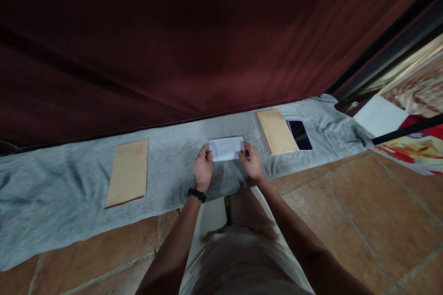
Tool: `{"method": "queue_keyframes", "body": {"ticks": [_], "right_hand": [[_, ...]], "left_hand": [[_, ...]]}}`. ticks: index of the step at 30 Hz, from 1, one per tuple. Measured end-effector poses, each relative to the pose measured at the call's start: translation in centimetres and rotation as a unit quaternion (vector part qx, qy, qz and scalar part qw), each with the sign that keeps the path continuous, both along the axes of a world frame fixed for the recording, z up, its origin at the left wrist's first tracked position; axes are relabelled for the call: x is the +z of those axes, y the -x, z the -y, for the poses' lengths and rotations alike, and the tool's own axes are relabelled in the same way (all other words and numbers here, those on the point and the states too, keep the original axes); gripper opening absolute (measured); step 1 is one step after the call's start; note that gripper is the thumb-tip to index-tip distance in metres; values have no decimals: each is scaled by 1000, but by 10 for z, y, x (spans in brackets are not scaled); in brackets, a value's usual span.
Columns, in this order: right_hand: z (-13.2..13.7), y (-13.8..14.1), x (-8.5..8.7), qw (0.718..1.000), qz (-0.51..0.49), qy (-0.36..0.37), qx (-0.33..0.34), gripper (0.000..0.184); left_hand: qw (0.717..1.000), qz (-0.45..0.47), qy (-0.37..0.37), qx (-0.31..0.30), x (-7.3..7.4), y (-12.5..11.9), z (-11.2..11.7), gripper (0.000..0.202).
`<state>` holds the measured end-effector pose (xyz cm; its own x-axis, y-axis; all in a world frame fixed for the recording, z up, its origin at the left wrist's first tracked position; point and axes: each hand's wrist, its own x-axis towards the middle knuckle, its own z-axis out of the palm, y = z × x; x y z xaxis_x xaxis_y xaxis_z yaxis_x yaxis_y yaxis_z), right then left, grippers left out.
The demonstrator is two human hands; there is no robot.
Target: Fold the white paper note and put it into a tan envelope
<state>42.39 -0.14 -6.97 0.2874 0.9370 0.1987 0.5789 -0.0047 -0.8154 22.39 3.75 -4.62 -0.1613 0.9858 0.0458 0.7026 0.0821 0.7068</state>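
Observation:
A small white rectangle of folded paper (pixel 226 148) is held level between my two hands, above the grey cloth. My left hand (pixel 203 166), with a dark band at the wrist, pinches its left end. At the right end, my right hand (pixel 251 161) grips it with the thumb on top. Off to the left a brown envelope (pixel 128 173) lies flat on the cloth. Right of my right hand sits a stack of brown envelopes (pixel 276 132), its right edge close against a phone (pixel 300 135) with a dark screen.
The grey cloth (pixel 173 147) covers a long narrow surface. Behind it hangs a dark red curtain (pixel 207 46). Dark bars (pixel 408 129), a white sheet (pixel 379 114) and a red-and-yellow printed sheet (pixel 418 146) are at the right. Brown floor tiles (pixel 332 221) show below.

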Motion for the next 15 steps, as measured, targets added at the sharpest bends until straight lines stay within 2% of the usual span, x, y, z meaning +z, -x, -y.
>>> {"method": "queue_keyframes", "body": {"ticks": [3,5,11,15], "right_hand": [[3,-1,2,990,-133,-16,37,56],[3,-1,10,979,-195,-20,58,60],[-1,-4,43,964,-261,-35,35,49],[-5,-6,55,949,-312,-32,33,51]], "left_hand": [[988,150,-34,8,-1,3,-5,31],[974,217,-60,5,4,4,-6,32],[953,289,-86,-14,39,11,2,41],[942,328,-40,-56,50,13,7,46]]}}
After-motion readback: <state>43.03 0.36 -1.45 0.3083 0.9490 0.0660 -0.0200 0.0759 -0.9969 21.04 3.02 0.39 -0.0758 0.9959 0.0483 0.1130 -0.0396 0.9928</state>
